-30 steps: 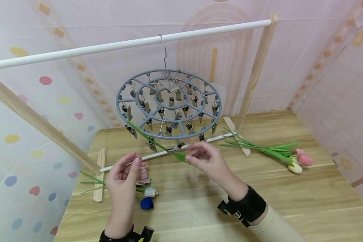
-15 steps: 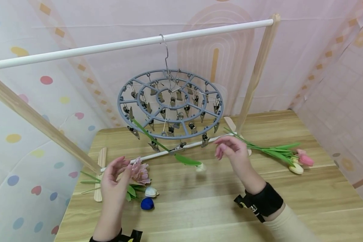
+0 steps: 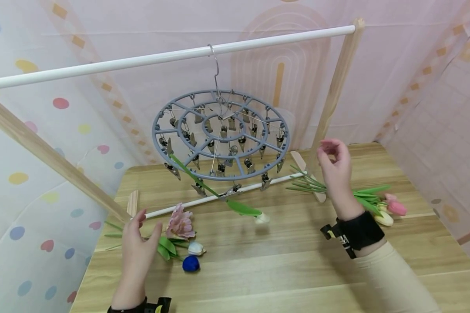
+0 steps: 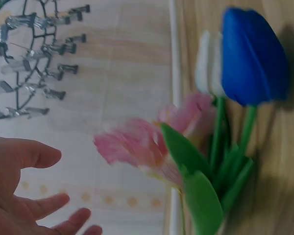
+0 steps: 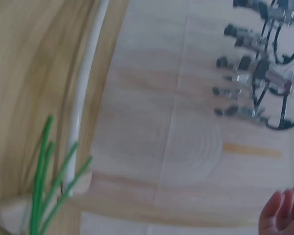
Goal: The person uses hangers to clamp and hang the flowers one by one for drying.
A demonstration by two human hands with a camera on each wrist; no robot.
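Head view: both hands' fingers released (holding nothing); clip hanger dangles between them over table

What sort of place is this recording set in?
Probably a staged indoor tabletop set: a wooden table, patterned fabric backdrops on all sides, and a round clip drying hanger hung from a white rail.

we see: table smooth light wood | round hanger matt grey plastic | clips shiny metal
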